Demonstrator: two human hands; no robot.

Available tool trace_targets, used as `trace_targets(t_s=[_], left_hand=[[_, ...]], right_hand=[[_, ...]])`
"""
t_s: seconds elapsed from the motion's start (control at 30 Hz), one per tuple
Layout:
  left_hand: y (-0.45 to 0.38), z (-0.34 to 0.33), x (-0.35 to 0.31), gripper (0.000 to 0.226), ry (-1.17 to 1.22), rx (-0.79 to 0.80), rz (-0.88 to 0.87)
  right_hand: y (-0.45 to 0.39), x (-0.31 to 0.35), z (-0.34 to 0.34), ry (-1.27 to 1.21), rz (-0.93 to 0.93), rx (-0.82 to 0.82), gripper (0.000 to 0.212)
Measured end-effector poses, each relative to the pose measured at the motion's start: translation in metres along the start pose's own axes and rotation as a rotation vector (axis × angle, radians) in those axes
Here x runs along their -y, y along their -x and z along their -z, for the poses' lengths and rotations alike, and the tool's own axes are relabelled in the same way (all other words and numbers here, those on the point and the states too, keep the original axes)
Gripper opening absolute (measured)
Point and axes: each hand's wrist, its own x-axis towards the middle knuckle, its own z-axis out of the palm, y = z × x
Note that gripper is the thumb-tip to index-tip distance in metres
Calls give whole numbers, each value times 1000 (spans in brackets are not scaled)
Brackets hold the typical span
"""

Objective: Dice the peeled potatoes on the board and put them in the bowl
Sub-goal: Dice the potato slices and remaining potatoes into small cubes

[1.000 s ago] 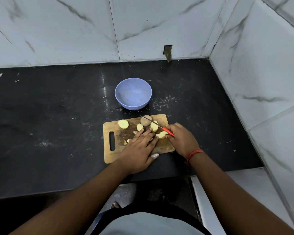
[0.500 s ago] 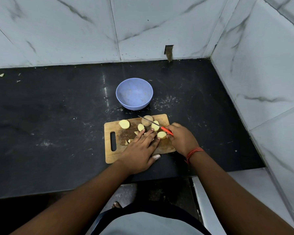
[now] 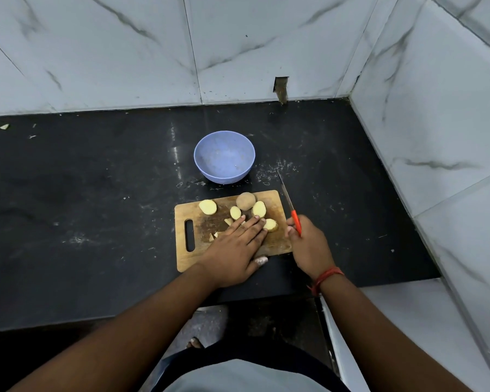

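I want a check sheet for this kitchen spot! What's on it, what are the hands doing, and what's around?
Surface: black counter, dusty with white specks.
Job's things: wooden cutting board; potato pieces on it, plus one round whole potato; blue bowl behind the board, no potato in it.
Clutter: small scrap at the counter's far left.
Hands: left hand flat on the board, fingers straight by the pieces; right hand holds the red-handled knife, blade pointing away past the board's right edge.
Cables: nothing seen.
Surroundings: marble-look tiled walls; notch in the back wall.
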Motion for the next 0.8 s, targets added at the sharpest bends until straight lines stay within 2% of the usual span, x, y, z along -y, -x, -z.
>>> trace_targets(t_s=[0.17,0.27,0.43,0.53,0.67,0.8], left_hand=[[-1,0,-3,75,31,12,10],[-3,1,-2,73,28,-2,5],[-2,-1,-1,67,-5,-2,4],[-1,-1,1,68,-40,22,-3],[-2,3,2,73,-72,62,0],[-2,3,2,75,-86,79,1]], right_hand=[[9,13,-3,16,-63,0,15],[20,23,-3,70,-136,87,17],[39,34,-5,260,-146,199,14],[44,40,-10,361,-175,226,24],[45,49,-10,351,-274,271,36],[47,55,-13,390,-304,247,51]])
